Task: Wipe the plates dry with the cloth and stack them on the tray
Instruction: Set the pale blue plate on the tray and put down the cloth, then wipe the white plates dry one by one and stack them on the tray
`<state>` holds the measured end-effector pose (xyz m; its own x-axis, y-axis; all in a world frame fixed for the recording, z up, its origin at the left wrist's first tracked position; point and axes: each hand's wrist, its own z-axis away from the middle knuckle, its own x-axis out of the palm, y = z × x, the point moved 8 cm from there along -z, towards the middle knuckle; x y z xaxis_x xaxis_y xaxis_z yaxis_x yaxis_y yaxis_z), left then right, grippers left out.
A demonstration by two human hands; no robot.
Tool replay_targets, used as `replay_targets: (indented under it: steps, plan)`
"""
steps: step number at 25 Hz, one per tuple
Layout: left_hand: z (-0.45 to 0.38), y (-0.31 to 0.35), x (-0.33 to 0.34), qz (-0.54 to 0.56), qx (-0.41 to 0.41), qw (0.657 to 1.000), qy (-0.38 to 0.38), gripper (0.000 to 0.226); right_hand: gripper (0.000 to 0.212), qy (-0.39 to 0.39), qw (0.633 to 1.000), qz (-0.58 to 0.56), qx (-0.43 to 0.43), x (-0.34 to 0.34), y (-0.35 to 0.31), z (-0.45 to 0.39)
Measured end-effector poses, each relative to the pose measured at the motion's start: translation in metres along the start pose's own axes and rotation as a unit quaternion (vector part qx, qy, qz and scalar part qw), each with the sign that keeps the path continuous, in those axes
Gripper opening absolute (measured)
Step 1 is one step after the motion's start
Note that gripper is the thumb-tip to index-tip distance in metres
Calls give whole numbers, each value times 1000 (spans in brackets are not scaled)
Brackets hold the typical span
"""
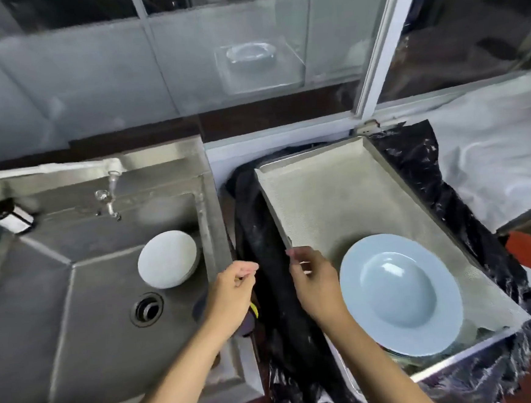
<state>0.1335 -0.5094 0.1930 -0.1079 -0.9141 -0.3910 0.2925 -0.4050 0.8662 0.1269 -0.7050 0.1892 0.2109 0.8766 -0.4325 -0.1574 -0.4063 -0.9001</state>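
Both hands hover nearest: left hand (233, 291) loosely curled, seemingly holding nothing, over a dark cloth (249, 318) on the steel sink (76, 311) rim; right hand (316, 281) relaxed beside the tray (321, 197). Blue plates (400, 294) sit stacked on the tray's near corner; pale plates (167, 259) lean inside the sink.

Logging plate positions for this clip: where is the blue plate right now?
The blue plate sits at the near end of the metal tray, on the right of the head view, just right of the right hand.
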Motion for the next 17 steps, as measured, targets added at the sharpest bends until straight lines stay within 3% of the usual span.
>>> replay_targets:
  steps: [8, 17]
  plan:
    - [13, -66, -162, 41, -1, 996, 76, 33, 23, -92, 995, 7, -36, 158, -85, 40]
    - [12, -126, -303, 15, 20, 998, 63, 26, 24, -90, 996, 8, 1, 297, -125, 84]
